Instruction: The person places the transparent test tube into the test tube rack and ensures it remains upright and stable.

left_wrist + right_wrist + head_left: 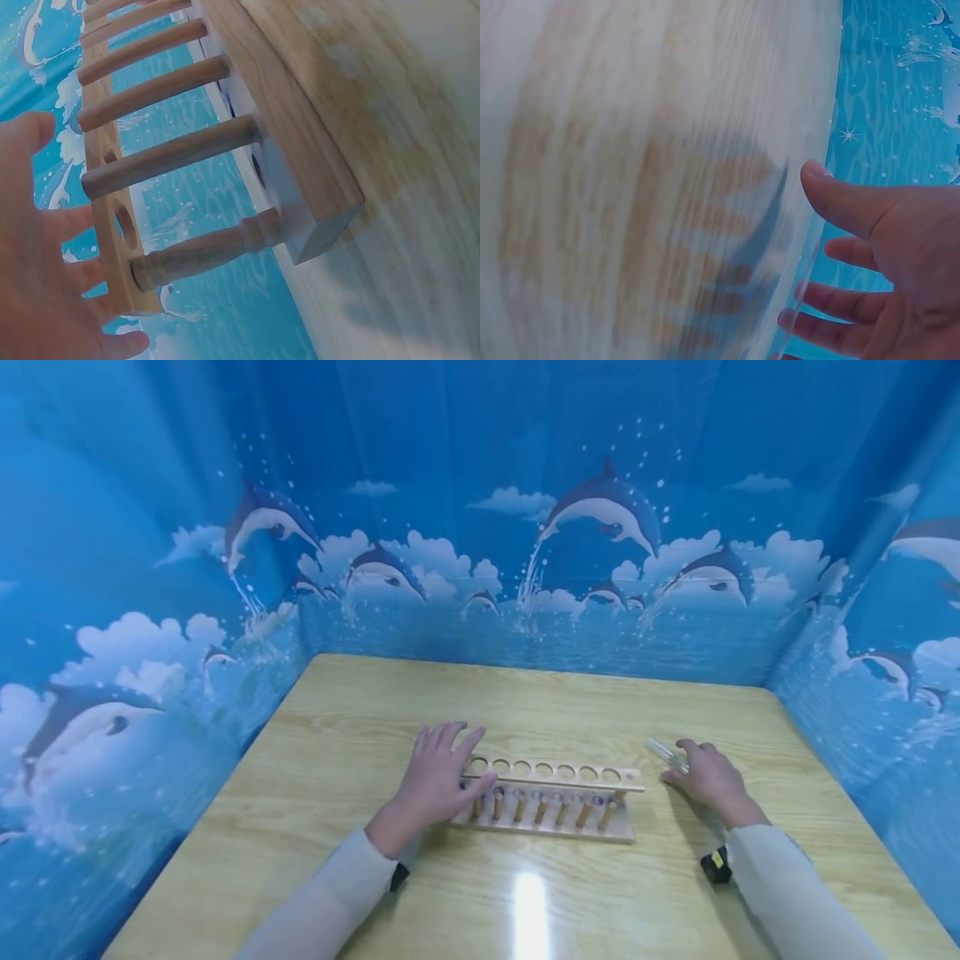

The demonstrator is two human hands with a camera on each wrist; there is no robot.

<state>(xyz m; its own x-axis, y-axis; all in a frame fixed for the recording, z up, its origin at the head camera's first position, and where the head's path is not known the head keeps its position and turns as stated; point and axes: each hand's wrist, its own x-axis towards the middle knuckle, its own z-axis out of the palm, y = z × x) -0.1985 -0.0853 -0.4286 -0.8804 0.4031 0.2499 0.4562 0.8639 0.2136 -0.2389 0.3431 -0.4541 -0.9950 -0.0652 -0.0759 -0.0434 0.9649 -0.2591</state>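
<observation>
A wooden test tube rack (547,831) stands upright on the table, with a row of round holes along its top bar and several pegs below. At its left end is my left hand (438,781), fingers spread. In the left wrist view, the fingers of that hand (52,247) reach beside the rack's top bar (112,262); whether they touch it I cannot tell. A clear glass test tube (663,752) lies to the right of the rack. My right hand (708,781) is over its near end, and in the right wrist view its fingers (840,300) are extended and apart.
The pale wood-grain table (360,702) meets a blue curtain (450,460) printed with dolphins at the back and sides. A dark wrist camera (716,866) sits under the right sleeve. Light glares off the table's near part.
</observation>
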